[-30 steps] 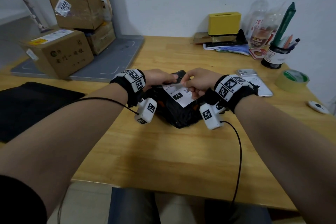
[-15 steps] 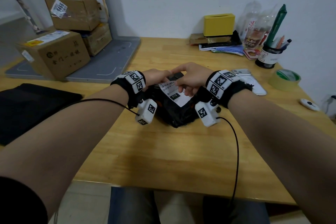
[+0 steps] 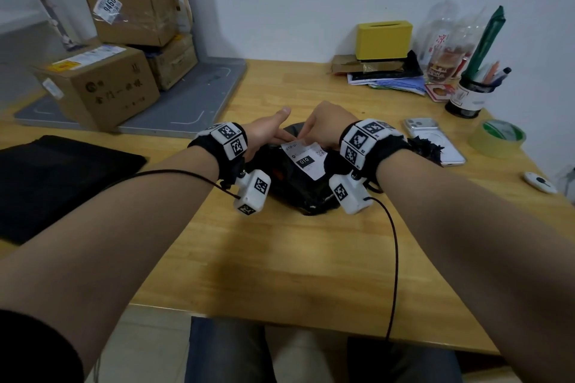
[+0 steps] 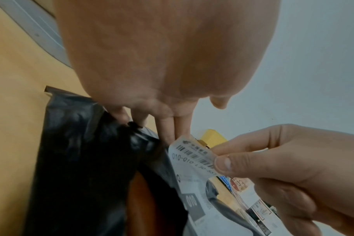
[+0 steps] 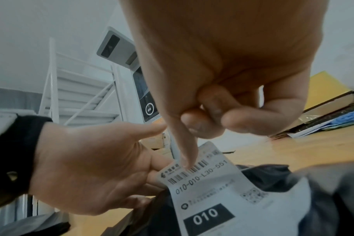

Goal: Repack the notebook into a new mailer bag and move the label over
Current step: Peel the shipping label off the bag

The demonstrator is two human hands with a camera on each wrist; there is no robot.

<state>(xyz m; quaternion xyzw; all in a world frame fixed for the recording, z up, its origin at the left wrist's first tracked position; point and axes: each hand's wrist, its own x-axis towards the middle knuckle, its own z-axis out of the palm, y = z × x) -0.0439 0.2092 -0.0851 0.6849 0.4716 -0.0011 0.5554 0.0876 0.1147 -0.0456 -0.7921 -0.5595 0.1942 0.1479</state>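
A crumpled black mailer bag (image 3: 298,186) lies mid-table with a white label (image 3: 306,158) marked "010" stuck on top. My right hand (image 3: 323,124) pinches the label's far edge (image 4: 194,154) between thumb and forefinger, and that edge stands lifted off the bag (image 4: 81,159). My left hand (image 3: 270,134) holds the bag down just beside the label with straight fingers (image 4: 168,132), thumb raised. A brown surface (image 4: 139,199) shows through a gap in the bag. A flat black bag (image 3: 62,177) lies at the table's left.
Cardboard boxes (image 3: 102,84) sit on a grey mat (image 3: 186,99) at the back left. To the right lie a phone (image 3: 435,140), a tape roll (image 3: 497,138), a pen cup (image 3: 469,96) and a small white device (image 3: 539,182). A yellow box (image 3: 384,39) stands by the wall.
The label's far edge has come up off the bag in my right hand's pinch. My left thumb has lifted and its fingers now lie flat on the bag.
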